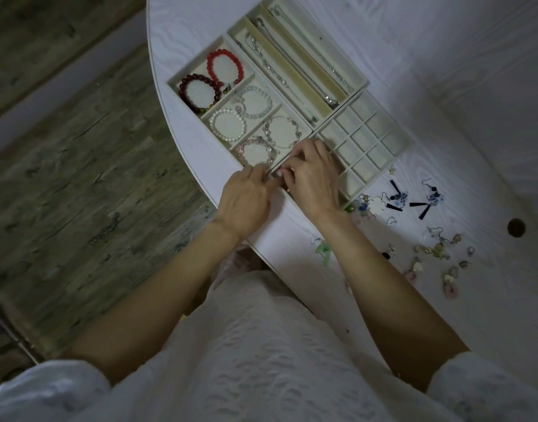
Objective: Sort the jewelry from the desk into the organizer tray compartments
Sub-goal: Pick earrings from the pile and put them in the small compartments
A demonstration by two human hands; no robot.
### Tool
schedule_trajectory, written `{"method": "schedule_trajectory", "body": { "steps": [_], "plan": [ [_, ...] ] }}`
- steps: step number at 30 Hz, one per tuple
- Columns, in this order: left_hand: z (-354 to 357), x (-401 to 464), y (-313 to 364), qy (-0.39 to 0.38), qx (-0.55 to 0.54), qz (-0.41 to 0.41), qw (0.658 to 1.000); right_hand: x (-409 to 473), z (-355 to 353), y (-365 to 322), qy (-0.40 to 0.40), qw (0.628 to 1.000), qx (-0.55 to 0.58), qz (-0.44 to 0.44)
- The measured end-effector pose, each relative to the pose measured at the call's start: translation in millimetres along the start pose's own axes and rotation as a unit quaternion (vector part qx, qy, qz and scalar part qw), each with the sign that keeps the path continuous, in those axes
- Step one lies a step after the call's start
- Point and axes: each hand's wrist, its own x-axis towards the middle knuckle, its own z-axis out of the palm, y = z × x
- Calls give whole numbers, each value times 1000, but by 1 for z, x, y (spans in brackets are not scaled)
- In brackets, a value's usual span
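Observation:
Three cream organizer trays sit on the white desk. The bracelet tray [174, 83] holds red, dark red, pearl, clear and pink bead bracelets. A long-slot tray [360, 82] holds chains. The grid tray [406, 144] has small square cells. My left hand [246, 197] and my right hand [313, 175] meet at the near corner between the bracelet tray and the grid tray, fingers curled together around something small that I cannot make out. Loose earrings [395, 199] lie right of my right hand.
More small earrings and charms [435, 249] are scattered on the desk to the right, with green pieces [324, 249] near my right forearm. A dark round hole [516, 227] is in the desk farther right. The desk's curved edge [170, 123] drops to wooden floor on the left.

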Motion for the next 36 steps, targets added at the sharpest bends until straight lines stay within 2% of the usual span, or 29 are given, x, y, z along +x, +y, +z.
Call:
{"method": "schedule_trajectory", "body": {
  "steps": [6, 11, 15, 22, 27, 31, 36],
  "plan": [
    [-2, 7, -4, -8, 19, 21, 1000, 1, 1, -4, 18, 1000, 12, 16],
    [-5, 4, -4, -46, 35, -12, 998, -1, -3, -5, 53, 980, 142, 131],
    [-9, 0, -1, -20, 7, -10, 1000, -14, -10, 13, 26, 983, 163, 80],
    [-9, -18, 3, 9, 20, -13, 1000, -21, -19, 19, -70, 995, 41, -63],
    [-5, -20, 4, 18, 31, -19, 999, -17, -14, 19, -89, 994, 8, -62],
    [-6, -18, 4, 32, 11, -18, 999, -21, -20, 16, -66, 994, 32, -75],
    [0, -20, 19, 28, -35, 13, 999, -75, -53, 33, 23, 993, 113, 27]
  ]
}}
